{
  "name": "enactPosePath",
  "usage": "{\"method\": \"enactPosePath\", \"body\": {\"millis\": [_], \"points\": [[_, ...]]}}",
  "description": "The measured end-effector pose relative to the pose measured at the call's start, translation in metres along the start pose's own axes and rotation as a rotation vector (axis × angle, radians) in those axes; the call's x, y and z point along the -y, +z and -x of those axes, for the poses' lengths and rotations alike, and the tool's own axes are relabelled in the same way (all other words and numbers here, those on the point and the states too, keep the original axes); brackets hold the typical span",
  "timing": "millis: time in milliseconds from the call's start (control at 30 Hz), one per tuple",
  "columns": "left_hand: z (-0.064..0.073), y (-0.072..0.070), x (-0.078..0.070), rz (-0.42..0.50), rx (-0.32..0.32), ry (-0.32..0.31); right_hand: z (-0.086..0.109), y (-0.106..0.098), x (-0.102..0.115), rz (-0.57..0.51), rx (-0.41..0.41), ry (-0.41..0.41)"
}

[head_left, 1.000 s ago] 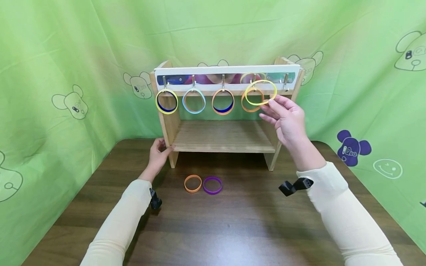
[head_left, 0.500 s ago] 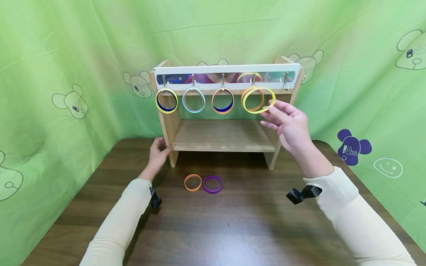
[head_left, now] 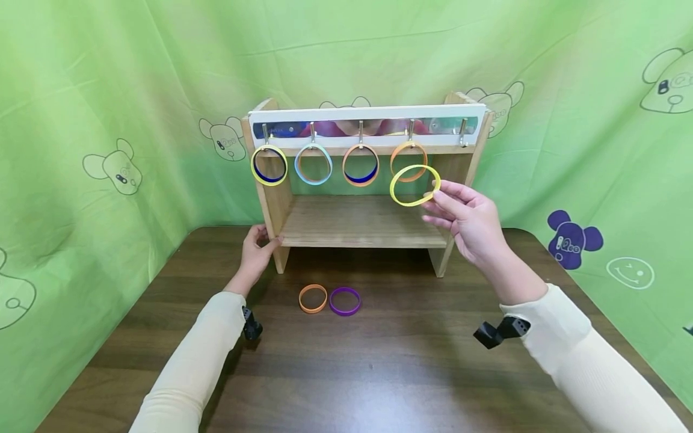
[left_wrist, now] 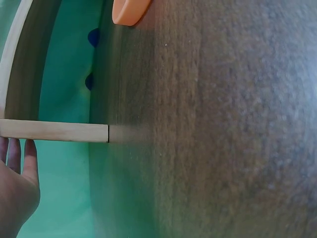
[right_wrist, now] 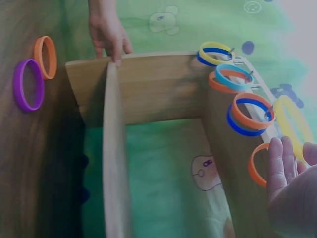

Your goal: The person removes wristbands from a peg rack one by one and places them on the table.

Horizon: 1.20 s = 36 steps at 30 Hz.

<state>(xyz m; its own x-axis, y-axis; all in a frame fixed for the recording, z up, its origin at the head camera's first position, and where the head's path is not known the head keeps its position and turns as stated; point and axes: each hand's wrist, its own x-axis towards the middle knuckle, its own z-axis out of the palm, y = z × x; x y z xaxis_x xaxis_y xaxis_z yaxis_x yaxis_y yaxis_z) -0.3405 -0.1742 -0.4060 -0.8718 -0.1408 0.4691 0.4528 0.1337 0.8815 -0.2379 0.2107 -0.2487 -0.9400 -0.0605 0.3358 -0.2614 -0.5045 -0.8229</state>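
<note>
My right hand [head_left: 473, 225] pinches a yellow silicone wristband [head_left: 397, 200] between thumb and fingers. The band is tilted, in front of the wooden rack and below its hook rail. From the head view it overlaps the lower part of an orange wristband [head_left: 393, 157] on the fourth hook. My left hand [head_left: 255, 252] grips the left side panel [head_left: 273, 210] of the rack, thumb at the front edge, fingers on the outer face. In the left wrist view those fingers [left_wrist: 30, 161] touch the panel. An orange wristband [head_left: 301, 305] and a purple wristband [head_left: 332, 308] lie on the table.
Yellow-and-blue [head_left: 252, 170], light blue-and-orange [head_left: 297, 168] and orange-and-blue wristbands [head_left: 344, 171] hang from the left hooks. Another hook [head_left: 463, 132] is at the rail's right end. The rack's shelf board [head_left: 363, 222] spans between side panels. A green curtain surrounds the brown table [head_left: 346, 373].
My right hand has lowered the yellow wristband from hook height to below the rail, shifting it slightly left. The left hand has stayed at the rack's side.
</note>
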Motion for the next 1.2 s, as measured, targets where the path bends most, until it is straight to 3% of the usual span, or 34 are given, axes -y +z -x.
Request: {"method": "enactPosePath", "body": {"millis": [167, 300, 533, 1200], "points": [[-0.001, 0.001, -0.003, -0.020, 0.009, -0.074, 0.007, -0.007, -0.008, 0.014, 0.006, 0.036], [-0.001, 0.001, -0.007, -0.017, 0.011, -0.084, 0.010, -0.011, -0.016, 0.041, 0.009, 0.067], [0.011, 0.003, -0.038, -0.036, 0.026, -0.069, 0.016, -0.018, -0.030, 0.096, -0.008, 0.113], [0.013, 0.004, -0.040, -0.023, 0.014, -0.055, 0.028, -0.041, -0.069, 0.287, 0.009, 0.236]]}}
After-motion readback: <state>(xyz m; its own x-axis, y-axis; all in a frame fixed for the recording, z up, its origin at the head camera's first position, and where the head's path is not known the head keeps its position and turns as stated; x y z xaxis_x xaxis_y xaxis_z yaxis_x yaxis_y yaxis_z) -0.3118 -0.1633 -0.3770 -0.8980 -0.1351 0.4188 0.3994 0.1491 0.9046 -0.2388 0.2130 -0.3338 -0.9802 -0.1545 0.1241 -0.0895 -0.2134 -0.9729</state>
